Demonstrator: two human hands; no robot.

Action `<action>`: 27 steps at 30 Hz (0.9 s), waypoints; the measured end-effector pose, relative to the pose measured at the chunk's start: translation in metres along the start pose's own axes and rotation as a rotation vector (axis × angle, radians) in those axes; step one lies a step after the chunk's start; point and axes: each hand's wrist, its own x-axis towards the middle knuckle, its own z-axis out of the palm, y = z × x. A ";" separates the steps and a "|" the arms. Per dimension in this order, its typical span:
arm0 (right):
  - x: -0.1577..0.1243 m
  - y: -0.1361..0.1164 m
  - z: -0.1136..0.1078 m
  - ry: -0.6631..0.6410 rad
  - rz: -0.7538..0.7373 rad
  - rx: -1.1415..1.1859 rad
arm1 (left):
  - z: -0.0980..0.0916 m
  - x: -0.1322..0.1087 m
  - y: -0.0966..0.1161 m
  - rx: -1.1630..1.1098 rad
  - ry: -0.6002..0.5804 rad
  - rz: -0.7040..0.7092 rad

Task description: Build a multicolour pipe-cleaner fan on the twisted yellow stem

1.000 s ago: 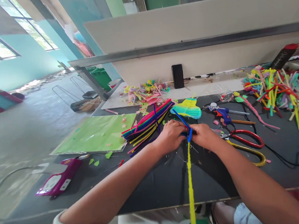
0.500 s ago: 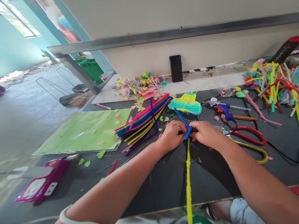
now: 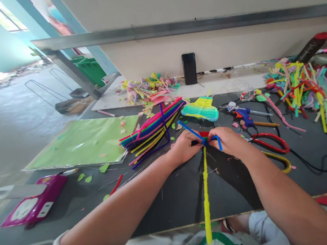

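Blue strip [image 3: 191, 130], slim, bent | left hand [image 3: 185, 148], right hand [image 3: 225, 142] both pinching it | yellow stem [image 3: 206, 195], knobbly, straight

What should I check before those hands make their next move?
1. Left hand gripping: ok, pinching the blue pipe cleaner.
2. Right hand gripping: ok, pinching at the bent blue end.
3. Blue fastened to the yellow stem: cannot tell, the hands hide that spot.
4. Yellow stem wholly over the table: not ok, its near end reaches past the edge.
5. Scissors put down: ok, lying to the right of the right hand.
6. Glue gun cold: cannot tell by looking.
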 end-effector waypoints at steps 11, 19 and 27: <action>0.004 -0.003 0.008 0.032 0.063 -0.063 | 0.005 0.002 0.004 0.063 0.062 0.076; 0.006 -0.012 0.008 0.054 0.142 -0.011 | 0.005 0.003 0.005 0.079 0.089 0.102; 0.007 -0.007 0.021 0.187 0.278 0.237 | 0.004 0.005 0.006 0.066 0.067 0.128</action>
